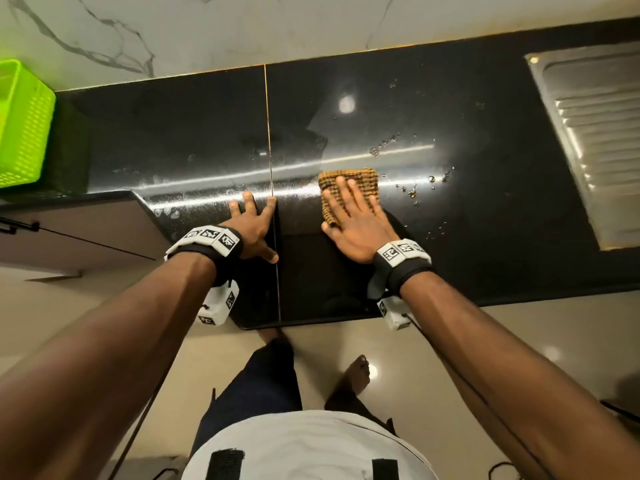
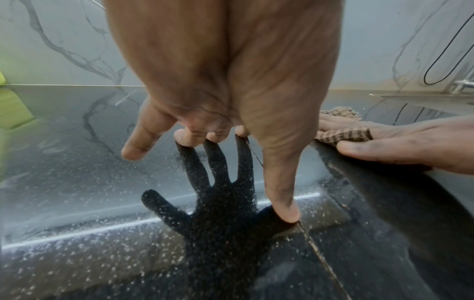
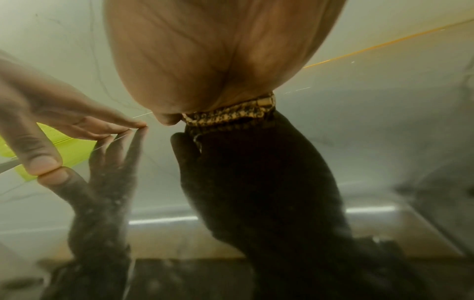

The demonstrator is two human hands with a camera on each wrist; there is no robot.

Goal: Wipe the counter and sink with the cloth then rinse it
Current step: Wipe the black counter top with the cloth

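Note:
A folded brown checked cloth [image 1: 360, 180] lies on the glossy black counter [image 1: 450, 220], with my right hand [image 1: 353, 216] pressing flat on it, fingers straight and spread. The cloth [image 2: 343, 136] also shows under that hand [image 2: 400, 142] in the left wrist view, and its edge [image 3: 231, 115] peeks from beneath the palm in the right wrist view. My left hand [image 1: 251, 225] rests on the counter beside the seam, fingertips [image 2: 133, 151] touching the surface and holding nothing. The steel sink drainboard [image 1: 595, 133] sits at the far right.
Water drops [image 1: 412, 192] dot the counter right of the cloth. A bright green perforated basket [image 1: 20, 129] stands at the left end. A marble wall [image 1: 207, 29] backs the counter. The counter's front edge runs just behind my wrists. A tap [image 2: 461, 84] shows at far right.

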